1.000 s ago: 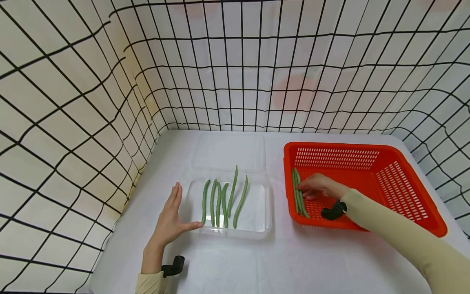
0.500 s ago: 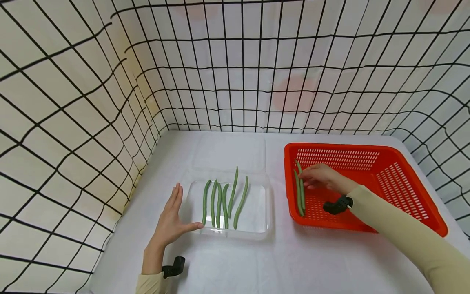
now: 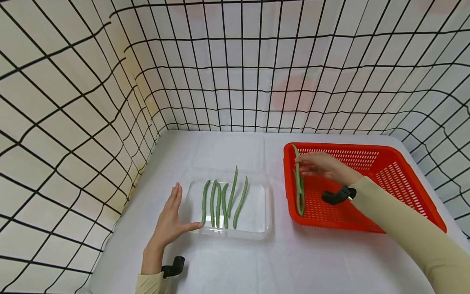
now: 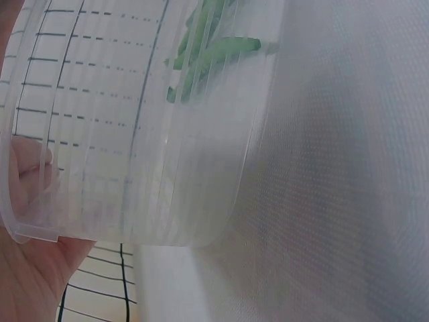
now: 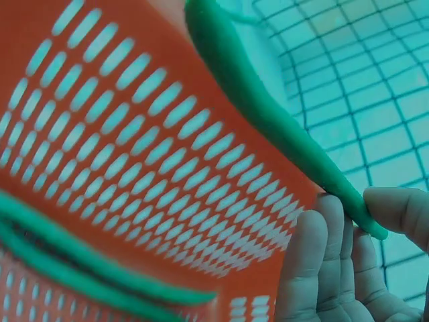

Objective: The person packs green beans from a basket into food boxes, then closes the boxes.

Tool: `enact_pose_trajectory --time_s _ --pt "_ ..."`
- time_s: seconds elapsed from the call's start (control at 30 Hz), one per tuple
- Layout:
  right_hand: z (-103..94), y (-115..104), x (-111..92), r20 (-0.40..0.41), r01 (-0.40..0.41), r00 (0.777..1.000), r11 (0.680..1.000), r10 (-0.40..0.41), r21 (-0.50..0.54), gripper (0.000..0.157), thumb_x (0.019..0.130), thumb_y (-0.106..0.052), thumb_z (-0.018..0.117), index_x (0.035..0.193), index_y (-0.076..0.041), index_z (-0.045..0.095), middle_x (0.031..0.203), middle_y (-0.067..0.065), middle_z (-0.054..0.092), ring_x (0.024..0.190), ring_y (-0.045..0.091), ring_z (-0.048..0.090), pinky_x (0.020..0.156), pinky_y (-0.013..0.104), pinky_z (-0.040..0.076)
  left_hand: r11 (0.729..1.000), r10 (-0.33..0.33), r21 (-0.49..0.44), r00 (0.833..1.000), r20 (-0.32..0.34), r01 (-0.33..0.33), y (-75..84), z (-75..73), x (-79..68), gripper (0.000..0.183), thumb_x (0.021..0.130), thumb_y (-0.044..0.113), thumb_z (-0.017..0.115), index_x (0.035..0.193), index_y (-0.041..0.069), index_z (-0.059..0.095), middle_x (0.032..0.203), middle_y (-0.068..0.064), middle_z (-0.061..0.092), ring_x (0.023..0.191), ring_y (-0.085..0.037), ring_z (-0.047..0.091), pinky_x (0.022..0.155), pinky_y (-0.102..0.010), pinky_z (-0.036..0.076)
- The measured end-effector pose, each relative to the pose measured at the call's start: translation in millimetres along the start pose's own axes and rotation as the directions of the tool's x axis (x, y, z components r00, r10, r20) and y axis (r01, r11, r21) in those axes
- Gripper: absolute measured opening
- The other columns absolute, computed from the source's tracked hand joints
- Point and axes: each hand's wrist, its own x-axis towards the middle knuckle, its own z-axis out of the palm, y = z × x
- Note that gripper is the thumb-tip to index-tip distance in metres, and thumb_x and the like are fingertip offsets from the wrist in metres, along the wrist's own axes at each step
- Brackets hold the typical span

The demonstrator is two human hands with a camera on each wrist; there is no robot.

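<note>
My right hand [image 3: 324, 166] pinches one green bean [image 3: 298, 179] near its far end, between thumb and fingers, over the left side of the red basket [image 3: 341, 224]. In the right wrist view this bean [image 5: 268, 121] slants up across the basket wall, and two other beans [image 5: 100, 268] lie lower in the basket. My left hand [image 3: 170, 222] has straight fingers along the left side of a clear plastic container [image 3: 257, 234], its thumb at the front left corner. Several green beans [image 3: 218, 204] lie side by side in that container. Through its wall, the left wrist view shows bean ends [image 4: 221, 54].
The container's clear lid [image 3: 229, 151] lies opened out behind it on the white cloth [image 3: 235, 265]. Black wire grid [image 3: 249, 81] stands at the back and along both sides. White cloth separates container and basket.
My right hand has moved toward the back of the basket, drawing one bean up and away from the others. The left hand and the container have stayed still.
</note>
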Motion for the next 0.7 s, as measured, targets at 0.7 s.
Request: enact_pose_trajectory --time_s 0.7 --pt "122.5 -25 13 0.163 0.048 0.986 0.994 -0.032 -0.094 0.028 0.089 -0.013 0.068 0.108 0.006 0.060 0.085 0.014 0.069 0.080 0.027 0.069 0.078 0.038 0.053 1.000 -0.012 -0.004 1.000 -0.011 0.012 -0.3 -1.1 -0.4 0.132 0.057 0.055 0.085 0.153 0.011 0.006 0.158 -0.006 0.004 0.142 -0.031 0.006 0.102 -0.064 0.021"
